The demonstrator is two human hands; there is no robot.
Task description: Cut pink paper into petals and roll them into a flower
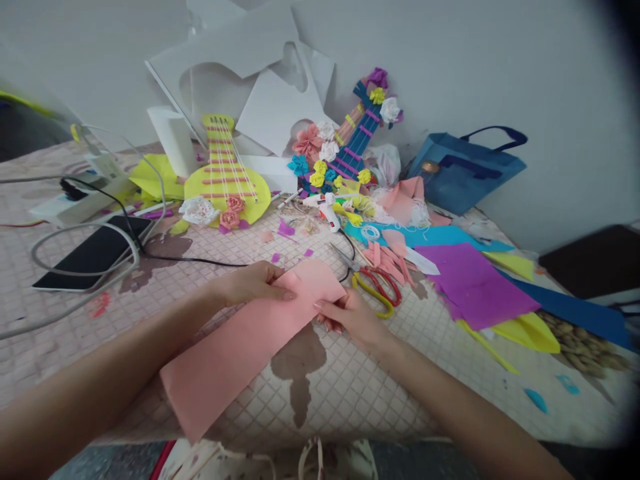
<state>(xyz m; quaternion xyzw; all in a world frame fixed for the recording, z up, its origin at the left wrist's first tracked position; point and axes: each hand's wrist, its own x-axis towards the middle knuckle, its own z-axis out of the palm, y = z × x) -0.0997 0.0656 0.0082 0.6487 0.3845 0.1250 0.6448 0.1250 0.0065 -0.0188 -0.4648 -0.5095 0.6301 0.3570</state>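
Observation:
A long pink foam sheet point(240, 347) lies slanted across the quilted table cover in front of me. My left hand point(253, 283) rests on its upper left edge with fingers pressed down on it. The sheet's upper right edge is pinched in the curled fingers of my right hand point(350, 317). Just right of that hand lie scissors point(377, 283) with red and yellow handles. Cut pink strips point(385, 260) lie beyond the scissors.
A yellow foam guitar point(225, 180) and a blue flowered guitar point(350, 143) stand at the back, by white boards. A glue gun point(327, 210), purple sheet point(475, 283), yellow and blue sheets and a blue bag point(465, 170) are right. A phone point(93, 253), cables and a power strip lie left.

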